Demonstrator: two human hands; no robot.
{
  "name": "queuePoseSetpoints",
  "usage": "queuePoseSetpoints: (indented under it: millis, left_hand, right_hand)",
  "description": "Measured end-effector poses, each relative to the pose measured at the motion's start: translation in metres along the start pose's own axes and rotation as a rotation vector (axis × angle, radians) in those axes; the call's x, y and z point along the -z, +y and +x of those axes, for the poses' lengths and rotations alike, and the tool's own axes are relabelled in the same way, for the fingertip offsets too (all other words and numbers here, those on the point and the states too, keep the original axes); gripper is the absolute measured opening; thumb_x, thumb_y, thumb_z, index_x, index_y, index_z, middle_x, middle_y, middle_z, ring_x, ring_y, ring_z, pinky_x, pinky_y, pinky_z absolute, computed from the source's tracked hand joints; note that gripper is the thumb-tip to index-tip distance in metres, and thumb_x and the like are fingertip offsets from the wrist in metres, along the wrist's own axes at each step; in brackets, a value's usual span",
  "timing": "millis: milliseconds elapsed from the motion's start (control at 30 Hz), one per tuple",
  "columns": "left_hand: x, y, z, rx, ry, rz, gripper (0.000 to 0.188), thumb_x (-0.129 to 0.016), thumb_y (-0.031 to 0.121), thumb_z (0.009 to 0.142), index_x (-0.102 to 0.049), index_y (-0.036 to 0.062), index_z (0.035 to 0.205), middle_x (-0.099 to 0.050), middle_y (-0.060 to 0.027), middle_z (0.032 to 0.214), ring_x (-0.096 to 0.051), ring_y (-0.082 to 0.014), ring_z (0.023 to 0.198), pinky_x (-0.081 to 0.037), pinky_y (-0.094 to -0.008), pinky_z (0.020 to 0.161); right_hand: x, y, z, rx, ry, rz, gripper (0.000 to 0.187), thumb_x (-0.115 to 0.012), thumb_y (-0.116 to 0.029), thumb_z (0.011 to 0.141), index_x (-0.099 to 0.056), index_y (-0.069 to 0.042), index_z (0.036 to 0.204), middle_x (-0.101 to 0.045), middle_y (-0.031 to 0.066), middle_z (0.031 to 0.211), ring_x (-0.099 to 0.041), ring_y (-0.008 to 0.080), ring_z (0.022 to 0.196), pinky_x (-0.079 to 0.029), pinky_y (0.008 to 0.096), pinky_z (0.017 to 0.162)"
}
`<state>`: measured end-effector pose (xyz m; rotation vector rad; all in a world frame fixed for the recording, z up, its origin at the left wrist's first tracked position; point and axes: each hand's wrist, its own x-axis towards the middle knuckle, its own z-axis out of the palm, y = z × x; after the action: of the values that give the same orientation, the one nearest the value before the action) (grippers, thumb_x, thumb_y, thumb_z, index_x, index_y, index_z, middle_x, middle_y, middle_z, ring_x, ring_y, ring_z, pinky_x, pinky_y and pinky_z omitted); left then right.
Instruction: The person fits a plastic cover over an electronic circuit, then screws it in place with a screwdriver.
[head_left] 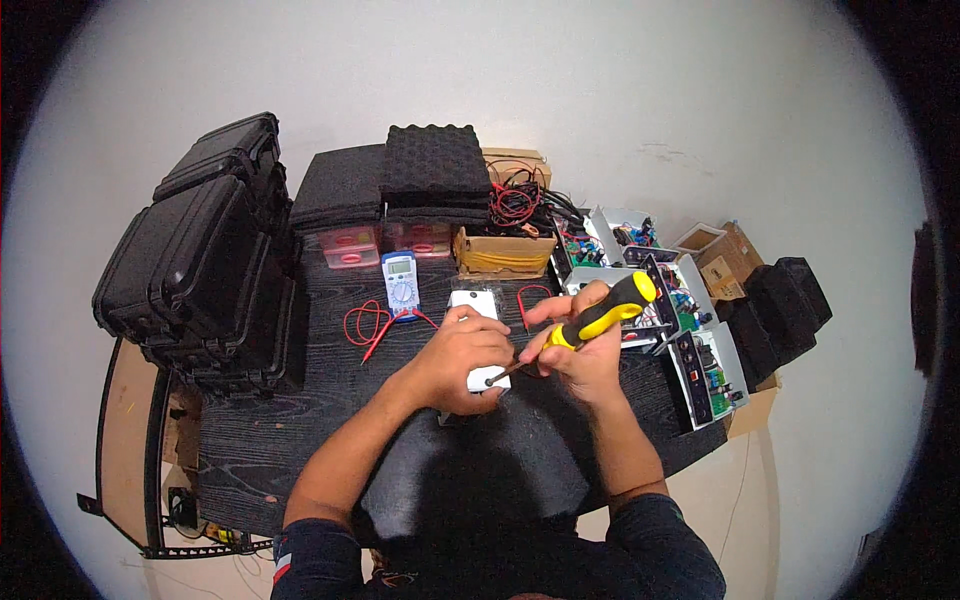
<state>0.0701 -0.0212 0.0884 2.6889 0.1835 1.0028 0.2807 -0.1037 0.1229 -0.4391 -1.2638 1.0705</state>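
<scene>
My left hand point(462, 358) is closed around a white box-shaped device point(474, 300), steadying it on the dark table. In my right hand point(588, 360) is a yellow and black screwdriver point(604, 312), its handle slanting up to the right. The shaft runs down to the left, and its tip meets a dark round spot near the device's near end. Another dark round spot shows at the far end. Just left of the device lies a blue and white multimeter point(401, 285) with a red test lead point(372, 345) beside it. My left hand hides the middle of the device.
Black hard cases point(185, 270) are stacked on the left. Black foam point(435, 165), red-fronted drawers point(348, 246) and a cardboard box point(505, 252) with cables point(515, 203) stand at the back. Opened white units with circuit boards point(715, 370) line the right edge, near black foam blocks point(780, 310).
</scene>
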Motion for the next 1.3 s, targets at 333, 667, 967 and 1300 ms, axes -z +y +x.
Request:
queuePoseSetpoints:
  millis: [333, 667, 967, 1300]
  left_hand:
    - [-0.003, -0.001, 0.0, 0.009, 0.015, 0.004, 0.036, -0.08, 0.026, 0.068, -0.072, 0.012, 0.1, -0.069, -0.0025, 0.102, -0.064, -0.0262, 0.12, -0.038, -0.0494, 0.106]
    - [-0.001, 0.0, -0.001, 0.028, -0.031, 0.013, 0.035, -0.079, 0.028, 0.069, -0.072, 0.0115, 0.099, -0.07, -0.0028, 0.104, -0.063, -0.0258, 0.12, -0.038, -0.0496, 0.106]
    - [0.003, 0.001, 0.0, 0.02, -0.041, 0.001, 0.037, -0.08, 0.028, 0.068, -0.072, 0.0125, 0.101, -0.07, -0.003, 0.105, -0.063, -0.0263, 0.12, -0.038, -0.0503, 0.106]
    - [-0.002, -0.007, -0.003, -0.021, -0.004, -0.037, 0.039, -0.07, 0.03, 0.076, -0.073, 0.01, 0.11, -0.072, -0.0071, 0.11, -0.062, -0.0295, 0.122, -0.038, -0.0506, 0.103]
  right_hand:
    - [-0.007, -0.003, -0.005, -0.016, -0.017, 0.046, 0.052, -0.076, -0.007, 0.094, -0.047, -0.002, 0.137, -0.066, 0.0276, 0.129, -0.076, 0.0312, 0.102, -0.061, 0.0324, 0.074]
    - [-0.006, -0.008, -0.001, -0.025, -0.065, 0.046, 0.032, -0.065, -0.007, 0.103, -0.058, 0.004, 0.132, -0.069, 0.0233, 0.126, -0.074, 0.0242, 0.102, -0.061, 0.0334, 0.081]
    - [-0.007, 0.005, 0.003, 0.075, -0.032, 0.045, 0.047, -0.077, -0.003, 0.094, -0.053, 0.004, 0.135, -0.07, 0.0232, 0.122, -0.076, 0.0218, 0.089, -0.06, 0.0286, 0.067]
    - [-0.008, 0.001, 0.001, 0.011, 0.043, -0.004, 0.054, -0.079, -0.001, 0.092, -0.044, -0.003, 0.133, -0.068, 0.0245, 0.123, -0.076, 0.0263, 0.085, -0.061, 0.03, 0.061]
